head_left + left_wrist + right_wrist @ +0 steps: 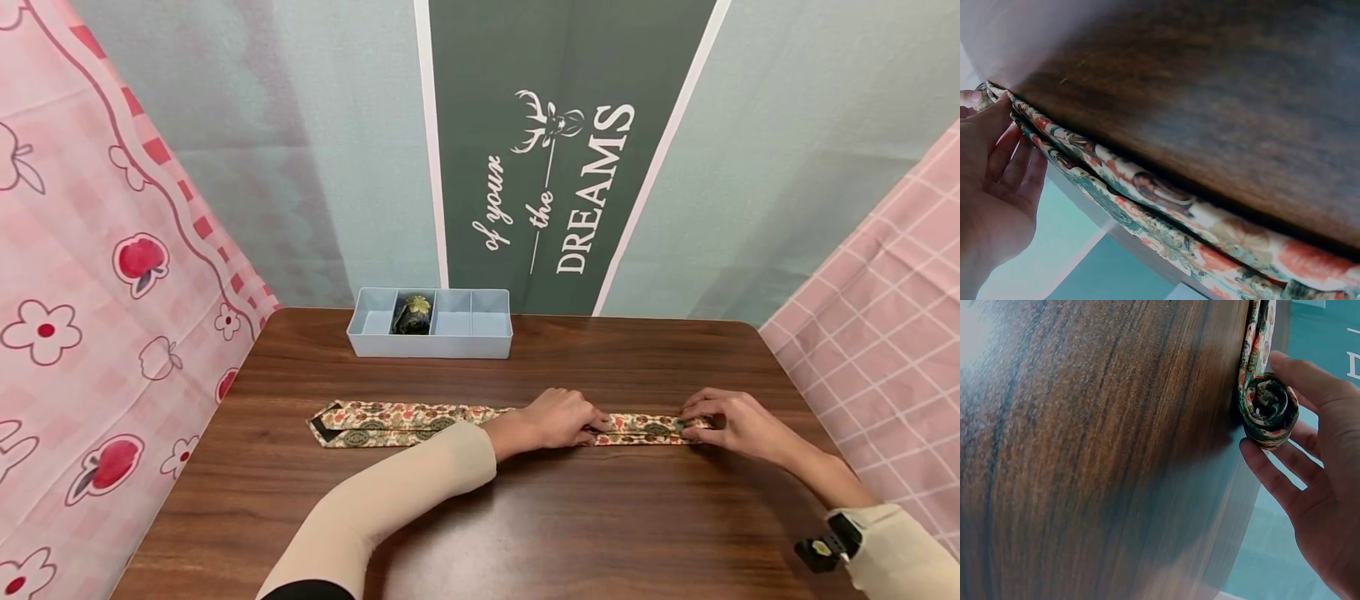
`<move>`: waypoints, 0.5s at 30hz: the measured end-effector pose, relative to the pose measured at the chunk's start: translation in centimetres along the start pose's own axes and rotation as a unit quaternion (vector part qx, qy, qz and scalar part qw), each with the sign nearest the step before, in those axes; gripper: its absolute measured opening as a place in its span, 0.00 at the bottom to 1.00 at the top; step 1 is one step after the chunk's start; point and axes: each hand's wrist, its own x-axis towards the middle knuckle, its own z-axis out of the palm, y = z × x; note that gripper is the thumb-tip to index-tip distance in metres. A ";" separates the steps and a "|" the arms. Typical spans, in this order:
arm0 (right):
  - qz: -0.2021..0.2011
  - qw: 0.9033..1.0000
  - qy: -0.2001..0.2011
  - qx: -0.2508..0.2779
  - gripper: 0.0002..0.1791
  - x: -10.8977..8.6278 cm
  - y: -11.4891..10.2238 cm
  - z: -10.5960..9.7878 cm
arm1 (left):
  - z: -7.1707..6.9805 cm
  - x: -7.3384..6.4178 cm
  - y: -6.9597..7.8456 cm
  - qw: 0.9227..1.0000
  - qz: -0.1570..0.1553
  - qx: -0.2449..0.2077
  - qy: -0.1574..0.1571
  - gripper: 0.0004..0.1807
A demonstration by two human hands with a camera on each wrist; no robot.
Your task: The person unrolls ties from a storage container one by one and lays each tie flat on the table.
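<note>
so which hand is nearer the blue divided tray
Left: left hand, on the floral necktie, is in front and slightly right of the tray; right hand, at the necktie's rolled end, is farther right.

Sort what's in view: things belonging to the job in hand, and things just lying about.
In the job:
floral tie, one end rolled
left hand and right hand, both holding it
divided box and the dark roll inside, probably
wooden table, as work surface

Just around:
deer-print backdrop
pink hangings on both sides

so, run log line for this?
cream floral fabric necktie: right end rolled | left hand: pinches flat stretch | right hand: holds rolled end | blue rectangular plastic tray: dark floral fabric roll inside, left of centre
</note>
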 end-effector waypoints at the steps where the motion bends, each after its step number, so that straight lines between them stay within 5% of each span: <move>1: 0.001 1.000 0.003 0.001 0.21 0.0 0.0 0.0 | 0.0 0.0 0.0 1.000 0.000 -0.001 0.000 0.20; 15: -0.003 1.000 0.007 0.000 0.23 -0.6 0.2 -0.6 | -0.1 -1.1 -0.9 0.999 -0.006 -0.032 0.009 0.20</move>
